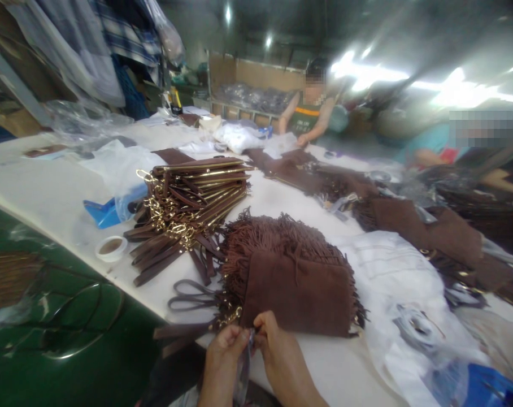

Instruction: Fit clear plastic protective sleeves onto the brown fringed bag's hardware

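Observation:
At the table's near edge my left hand [226, 351] and my right hand [275, 347] are close together, fingers pinched. Between them is a thin, shiny greyish strip [242, 373] that hangs down towards my lap; its kind is too blurred to tell. Just beyond my fingers lies a brown suede-like pouch [299, 294] on a pile of brown fringed pieces [277, 237]. Gold clasps [235, 316] and a looped dark strap [191, 295] lie beside the pouch, left of it.
Stacked brown zippered pouches [209, 186] with gold clasps lie on the white table [48, 181], near a small white tub [111, 249] and blue plastic [106, 213]. At right are white cloth [392, 271], a tape roll [418, 327] and more brown pouches [434, 232]. People sit opposite.

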Demonstrator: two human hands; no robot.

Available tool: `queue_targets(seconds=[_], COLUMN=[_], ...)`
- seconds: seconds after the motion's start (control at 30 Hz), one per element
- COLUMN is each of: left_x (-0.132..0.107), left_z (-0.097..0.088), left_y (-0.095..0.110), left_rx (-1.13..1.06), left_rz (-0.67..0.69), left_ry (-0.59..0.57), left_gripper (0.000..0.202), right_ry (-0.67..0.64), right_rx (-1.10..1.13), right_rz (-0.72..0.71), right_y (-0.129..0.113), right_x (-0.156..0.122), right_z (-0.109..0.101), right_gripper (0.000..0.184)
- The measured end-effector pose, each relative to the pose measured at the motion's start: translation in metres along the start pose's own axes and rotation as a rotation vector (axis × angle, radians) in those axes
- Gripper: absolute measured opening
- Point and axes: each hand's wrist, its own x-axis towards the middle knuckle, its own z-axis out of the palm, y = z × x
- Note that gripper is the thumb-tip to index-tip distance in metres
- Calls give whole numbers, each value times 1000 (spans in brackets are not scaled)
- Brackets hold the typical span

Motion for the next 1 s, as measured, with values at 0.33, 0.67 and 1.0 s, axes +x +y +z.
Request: queue_targets(seconds=[0.33, 0.67, 1.0], left_x=[5, 8, -2], left_z=[-3, -6, 0], left_y=[-4, -11, -3], left_rx=[-98, -50, -212], left_rz=[-71, -100, -235], left_ry=[70, 110, 117], left_gripper=[33, 38, 30], right_ry=[168, 428, 547], right_rx=[-154, -141, -155], right_rz=[94, 59, -72], right_y=[6, 12, 28], right_x=[-6, -15, -31], right_z=[30, 52, 89], right_gripper=[17, 26, 26])
